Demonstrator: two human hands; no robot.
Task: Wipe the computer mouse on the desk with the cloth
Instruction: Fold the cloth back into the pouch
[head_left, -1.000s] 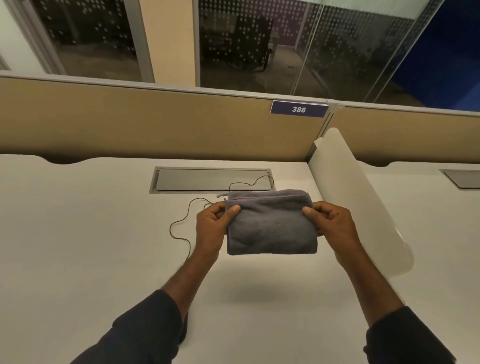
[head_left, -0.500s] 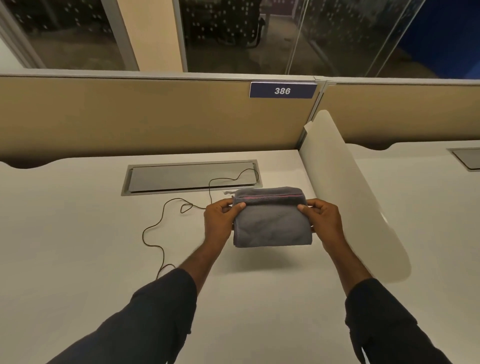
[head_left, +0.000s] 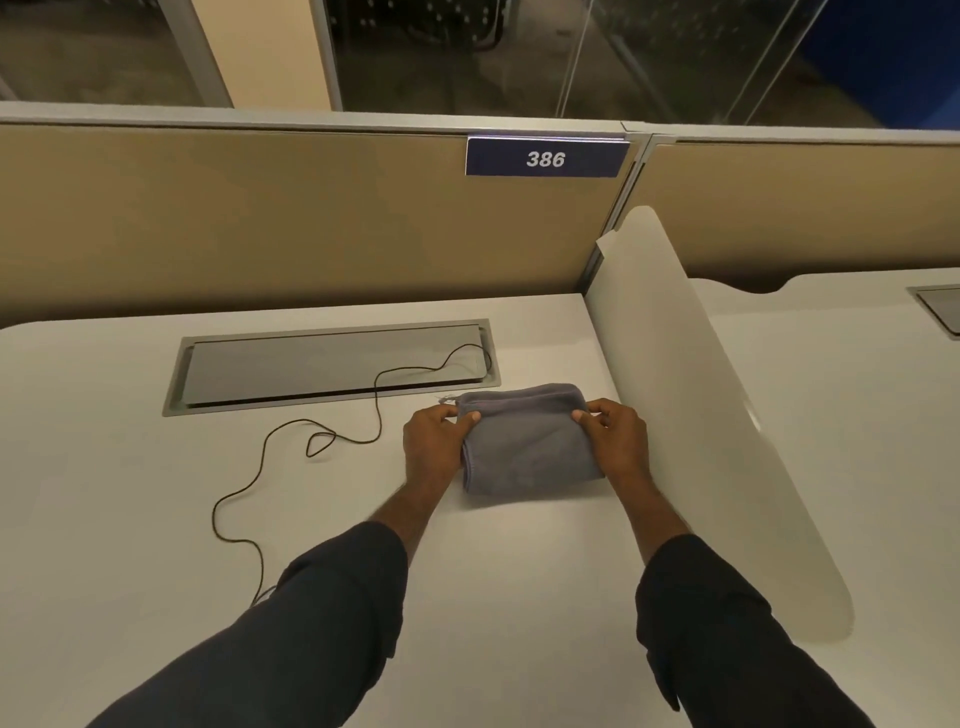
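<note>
A folded grey cloth (head_left: 530, 447) lies on the white desk (head_left: 104, 493), just left of the divider. My left hand (head_left: 435, 441) pinches its left edge and my right hand (head_left: 615, 441) pinches its right edge. A thin black cable (head_left: 291, 431) loops across the desk from the cable tray and runs under my left sleeve. The computer mouse itself is hidden; only its cable shows.
A grey cable tray (head_left: 332, 364) is set into the desk behind the cloth. A white curved divider (head_left: 701, 395) stands right beside my right hand. A tan partition (head_left: 260, 218) with a sign "386" (head_left: 545, 158) closes the back.
Both hands have lowered the folded cloth from the air down onto the desk. My view has tilted down and moved closer.
</note>
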